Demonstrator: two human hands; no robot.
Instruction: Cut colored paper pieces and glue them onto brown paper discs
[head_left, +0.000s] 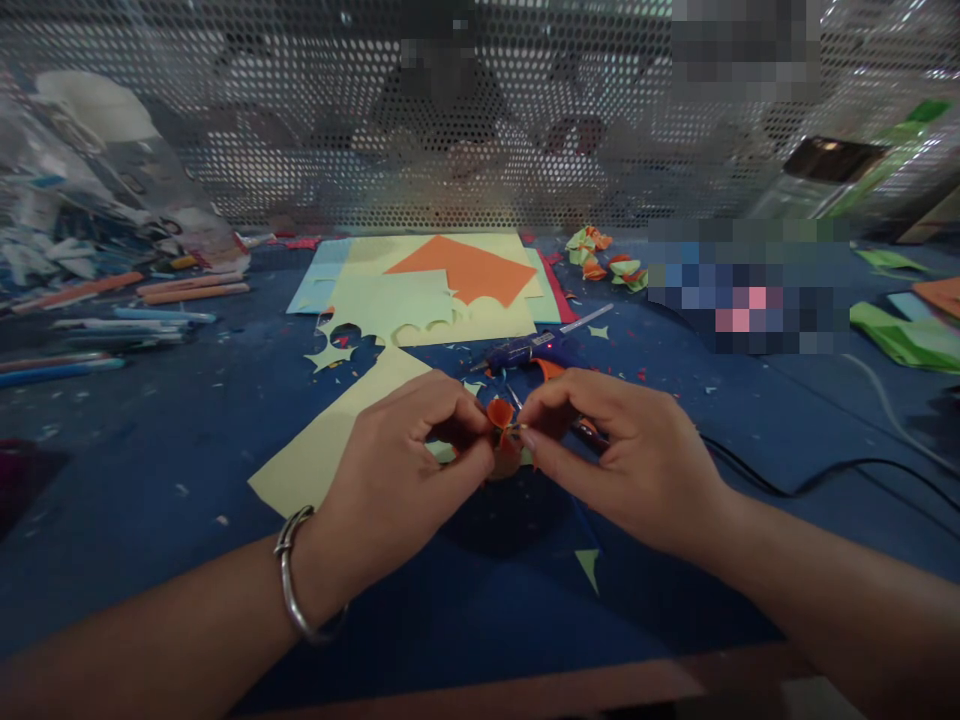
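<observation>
Between my two hands is a small orange paper flower (pixel 500 413), held just above the blue tabletop. My left hand (pixel 420 450) pinches its left side between thumb and fingers; a silver bangle (pixel 289 580) circles that wrist. From the right, the thumb and forefinger of my right hand (pixel 611 450) close on the flower's other side, and some of it is hidden by the fingertips. Just beyond my hands lies a dark blue glue gun (pixel 525 348) with a clear glue stick in its back. A pale yellow paper strip (pixel 322 435) rests under my left hand.
Stacked paper sheets, an orange one (pixel 465 268) and a pale green cut sheet (pixel 390 300), lie ahead. Finished-looking paper flowers (pixel 592 250) stand behind on the right. Rolled paper sticks (pixel 195 290) are at left. A black cable (pixel 795 490) crosses the right. A perforated metal screen (pixel 315 150) bounds the back.
</observation>
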